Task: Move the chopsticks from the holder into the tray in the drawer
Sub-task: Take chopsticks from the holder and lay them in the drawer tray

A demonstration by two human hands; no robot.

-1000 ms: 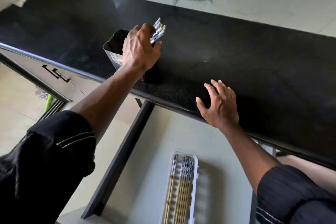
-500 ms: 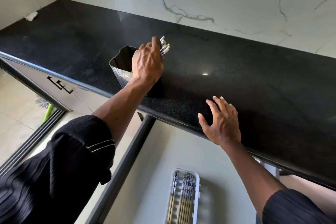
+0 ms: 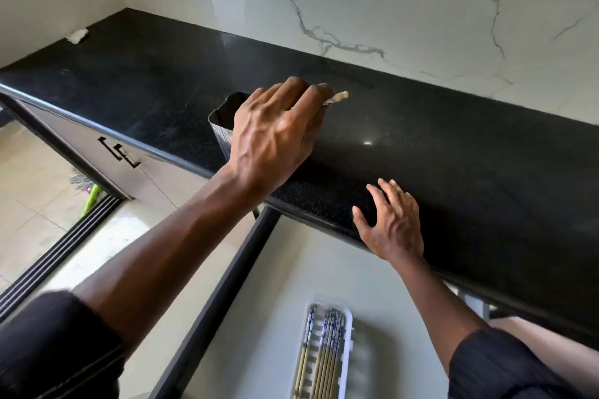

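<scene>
Left hand: is being held over the holder, fingers curled together around a chopstick whose pale tip is sticking out past the fingertips; how many sticks are being gripped cannot be told, since the hand is covering them.
Right hand: is being rested, fingers spread and holding nothing, on the front edge of the black tabletop.
Holder: is being kept upright on the tabletop near its front edge; only its dark rim and one metal wall are being shown beside the left hand.
Tray: is lying in the open drawer below, with several chopsticks already laid lengthwise in it.
Handling, as judged: the chopsticks are being taken for light, stiff, smooth sticks, likely to slip or fan out if pinched loosely.
Where to hold, as judged: a grip near the upper patterned ends is being favoured, closed firmly enough that the bundle is kept parallel for laying into the tray.
</scene>
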